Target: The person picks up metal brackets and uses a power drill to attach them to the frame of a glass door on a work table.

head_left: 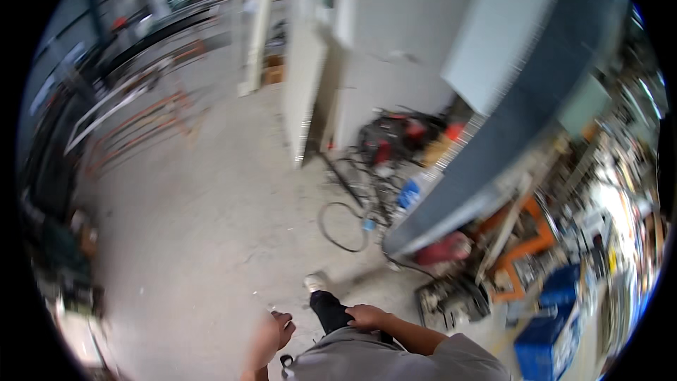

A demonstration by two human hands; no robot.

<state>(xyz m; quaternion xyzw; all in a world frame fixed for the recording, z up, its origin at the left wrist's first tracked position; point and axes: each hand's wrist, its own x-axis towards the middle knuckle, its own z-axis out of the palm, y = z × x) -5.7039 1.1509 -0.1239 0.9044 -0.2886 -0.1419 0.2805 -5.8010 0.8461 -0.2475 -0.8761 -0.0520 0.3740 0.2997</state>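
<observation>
My left hand hangs low in front of me, blurred by motion, its fingers curled in. Whatever lies inside them, if anything, is hidden. Against the front of my black trousers rests my right hand, with bent fingers turned toward the thigh. Its fingertips are too unclear to show whether they grip anything. One light-coloured shoe shows ahead of me on the concrete floor. My grey shirt fills the lower edge.
To the right, a large dark-grey panel leans over a heap of cables and tools. Near it are an orange frame, a black tray-like box and a blue box. Orange metal frames stand at the far left. A pale board stands upright ahead.
</observation>
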